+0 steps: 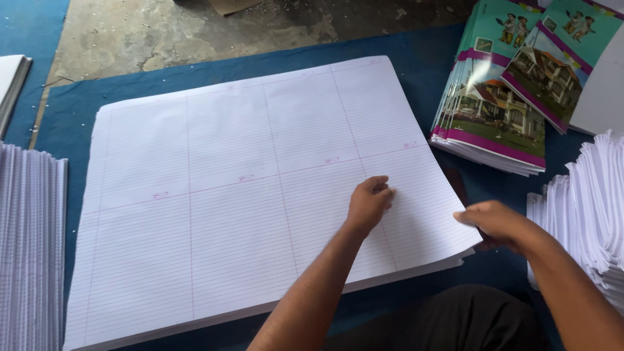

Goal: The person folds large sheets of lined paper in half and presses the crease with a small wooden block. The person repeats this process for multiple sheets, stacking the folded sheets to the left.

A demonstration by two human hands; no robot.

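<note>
Blue floor covering [416,58] spreads under the whole work area, with bare grey concrete [195,29] showing beyond its far edge. Nearest the camera, 2 bare forearms enter from the lower edge above a patch of dark clothing [468,318]. Left hand [369,203] rests knuckles-up on the top sheet, its fingers curled loosely inward and pressing on the paper; its grip encloses nothing. Right hand [497,224] sits at the right edge of the stack of ruled sheets [227,195], fingertips touching or pinching that edge near the lower right corner; whether a sheet is held between the fingers cannot be told. This stack is a thick pile of large white sheets, printed with fine ruled lines and divided by pink lines into 2 rows of 4 page panels, and it lies flat on the covering at the centre of the view, slightly turned. Just right of the right hand stands a pile of folded white paper [585,208], its edges fanned. At the left edge, a second pile of ruled paper [29,253] lies close beside the stack. Farther off, at upper right, a slanted heap of printed covers [500,97] shows houses on green and teal grounds with purple bands. At far upper left, another white paper bundle [12,81] is partly in view.
</note>
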